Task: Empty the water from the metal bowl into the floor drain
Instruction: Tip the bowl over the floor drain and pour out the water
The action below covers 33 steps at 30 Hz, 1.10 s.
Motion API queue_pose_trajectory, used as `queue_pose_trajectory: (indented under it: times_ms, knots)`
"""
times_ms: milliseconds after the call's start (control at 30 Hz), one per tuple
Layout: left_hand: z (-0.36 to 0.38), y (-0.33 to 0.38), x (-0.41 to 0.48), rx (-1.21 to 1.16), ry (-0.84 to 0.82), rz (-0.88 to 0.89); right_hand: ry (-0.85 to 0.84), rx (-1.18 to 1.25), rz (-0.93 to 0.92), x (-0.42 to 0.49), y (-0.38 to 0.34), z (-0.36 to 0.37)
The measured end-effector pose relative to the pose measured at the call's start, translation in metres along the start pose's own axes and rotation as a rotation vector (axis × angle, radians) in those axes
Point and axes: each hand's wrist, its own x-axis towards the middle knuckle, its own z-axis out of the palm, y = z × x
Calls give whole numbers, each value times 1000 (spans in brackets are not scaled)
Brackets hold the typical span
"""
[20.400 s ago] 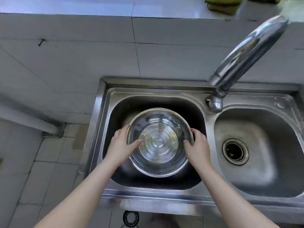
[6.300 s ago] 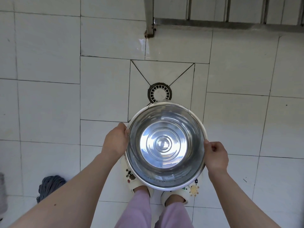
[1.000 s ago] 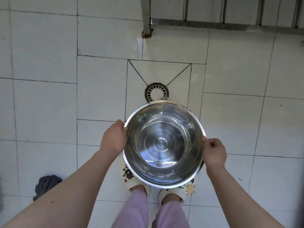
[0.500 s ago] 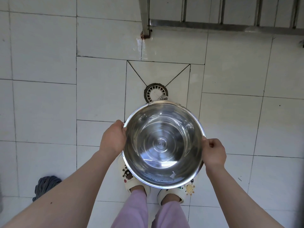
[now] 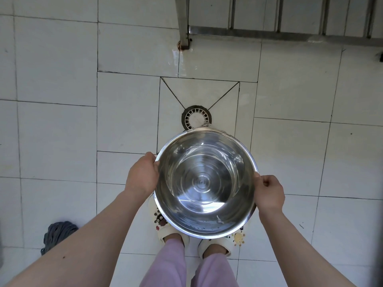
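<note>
I hold a shiny metal bowl over the white tiled floor, its far rim tipped down towards the round floor drain. My left hand grips the bowl's left rim and my right hand grips the right rim. Clear water lies in the far half of the bowl, and a thin spill leaves the far rim above the drain's near right edge. The bowl hides the near edge of the drain.
A metal rack's leg and lower rail stand beyond the drain. A grey mop head lies on the floor at the lower left. My feet in white slippers are under the bowl.
The bowl has tipped a little further forward since a second ago, and the water has shifted towards its far rim. Both hands keep their grip.
</note>
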Motion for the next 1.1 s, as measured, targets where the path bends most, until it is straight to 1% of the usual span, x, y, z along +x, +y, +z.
queue_pose_trajectory:
  times_ms: [1100]
  knots:
    - [-2,1,-1,8,-3,-17,-1,-5,-12,0,0,-1]
